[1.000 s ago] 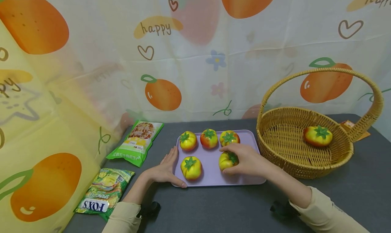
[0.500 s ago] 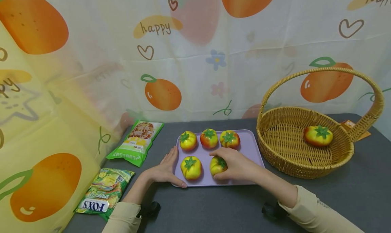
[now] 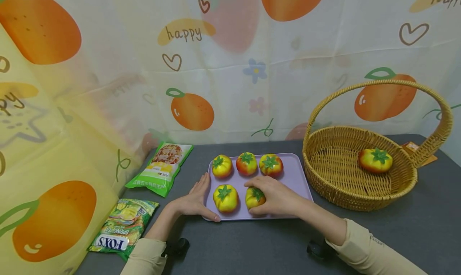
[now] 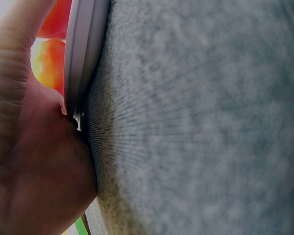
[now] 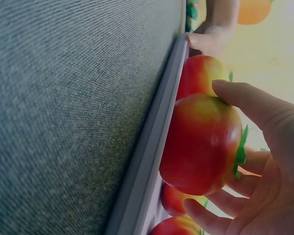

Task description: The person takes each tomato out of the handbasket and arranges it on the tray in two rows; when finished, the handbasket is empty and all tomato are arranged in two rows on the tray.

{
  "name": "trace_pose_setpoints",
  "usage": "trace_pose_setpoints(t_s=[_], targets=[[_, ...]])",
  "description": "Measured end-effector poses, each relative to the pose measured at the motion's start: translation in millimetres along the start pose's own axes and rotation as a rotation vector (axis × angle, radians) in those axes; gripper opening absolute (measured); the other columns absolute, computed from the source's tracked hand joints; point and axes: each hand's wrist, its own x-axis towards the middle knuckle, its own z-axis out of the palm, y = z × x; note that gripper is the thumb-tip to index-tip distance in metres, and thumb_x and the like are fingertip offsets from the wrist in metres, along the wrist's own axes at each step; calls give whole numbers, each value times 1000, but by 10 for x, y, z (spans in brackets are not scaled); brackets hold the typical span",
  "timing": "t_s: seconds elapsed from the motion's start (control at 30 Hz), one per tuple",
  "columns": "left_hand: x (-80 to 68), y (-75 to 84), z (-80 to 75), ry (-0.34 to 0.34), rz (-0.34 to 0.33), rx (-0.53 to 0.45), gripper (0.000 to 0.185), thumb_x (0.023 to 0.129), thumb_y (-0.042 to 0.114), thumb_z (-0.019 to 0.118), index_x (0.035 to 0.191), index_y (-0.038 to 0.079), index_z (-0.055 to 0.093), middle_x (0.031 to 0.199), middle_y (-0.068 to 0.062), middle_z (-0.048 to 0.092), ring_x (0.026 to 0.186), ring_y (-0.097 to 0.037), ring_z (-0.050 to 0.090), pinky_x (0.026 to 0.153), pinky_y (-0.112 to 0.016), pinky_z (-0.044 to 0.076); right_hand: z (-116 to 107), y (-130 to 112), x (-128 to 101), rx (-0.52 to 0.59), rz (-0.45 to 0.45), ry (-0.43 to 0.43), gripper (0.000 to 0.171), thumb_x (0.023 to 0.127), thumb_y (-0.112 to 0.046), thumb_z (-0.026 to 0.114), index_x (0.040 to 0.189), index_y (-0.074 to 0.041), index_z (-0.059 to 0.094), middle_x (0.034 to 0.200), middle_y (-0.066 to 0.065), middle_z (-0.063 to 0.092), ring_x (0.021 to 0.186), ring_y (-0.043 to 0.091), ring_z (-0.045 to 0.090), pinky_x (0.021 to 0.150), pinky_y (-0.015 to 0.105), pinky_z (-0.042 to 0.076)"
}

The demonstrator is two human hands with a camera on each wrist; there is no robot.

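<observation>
My right hand (image 3: 275,195) grips a yellow-red tomato (image 3: 253,197) with a green star-shaped top, thumb on its near side and fingers on its far side. It stands at the front middle of the lilac tray (image 3: 291,205); in the right wrist view this tomato (image 5: 203,147) shows its red side. My left hand (image 3: 194,201) lies spread at the tray's left end, thumb along the front corner and straight fingers along the side. Another tomato (image 3: 225,198) sits front left on the tray. Behind are three more: a left one (image 3: 221,166), a middle one (image 3: 246,163) and a right one (image 3: 271,165).
A wicker basket (image 3: 345,193) with a tall handle stands right of the tray, holding one tomato (image 3: 375,160). Two packets, a green-edged one (image 3: 162,167) and a Fox's one (image 3: 122,227), lie at the left. An orange packet (image 3: 428,159) shows behind the basket.
My right hand has moved left along the tray with the tomato, closer to the front-left tomato, slowing in the last half second. My left hand has stayed at the tray's left end.
</observation>
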Motion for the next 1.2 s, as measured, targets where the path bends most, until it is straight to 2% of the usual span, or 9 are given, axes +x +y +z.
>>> trace_pose_setpoints(t_s=[0.2, 0.43, 0.6, 0.83, 1.03, 1.2], targets=[[-1, 5, 11, 2, -9, 0, 141, 66, 62, 80, 153, 1, -13, 159, -20, -18, 147, -32, -13, 117, -51, -2, -25, 9, -29, -1, 3, 29, 62, 79, -40, 80, 129, -10, 60, 128, 2, 58, 117, 22, 50, 99, 46, 42], [11, 7, 5, 1, -15, 0, 141, 67, 60, 80, 153, 1, -13, 159, -21, -18, 147, -34, -13, 117, -52, -2, -184, 31, -123, -14, 36, 81, 58, 82, -45, 77, 128, -14, 61, 131, 5, 58, 126, 28, 49, 104, 51, 39], [9, 12, 4, 1, -20, -1, 141, 66, 60, 81, 153, 1, -14, 159, -20, -18, 147, -32, -13, 117, -51, -2, -325, 84, -222, -15, 36, 132, 57, 83, -40, 77, 128, -10, 61, 129, 5, 60, 122, 25, 53, 102, 48, 41], [7, 4, 11, 0, -13, -6, 141, 66, 60, 81, 153, 1, -13, 159, -19, -18, 147, -32, -13, 117, -52, -2, -550, 178, -382, -74, -9, 267, 48, 83, -27, 79, 124, -8, 64, 123, 8, 64, 111, 30, 60, 90, 50, 50], [2, -8, 15, 3, -9, -8, 141, 66, 60, 81, 153, 1, -13, 159, -20, -18, 147, -33, -13, 117, -52, -2, -743, 249, -518, -89, 72, 295, 49, 84, -29, 78, 127, -12, 63, 122, 9, 63, 106, 27, 59, 88, 49, 49], [3, -6, 16, 1, -7, -12, 141, 66, 60, 81, 153, 1, -12, 160, -20, -17, 147, -33, -12, 116, -53, -2, -865, 326, -629, -86, 143, 305, 50, 85, -33, 76, 128, -11, 62, 125, 12, 62, 109, 32, 58, 89, 53, 49]])
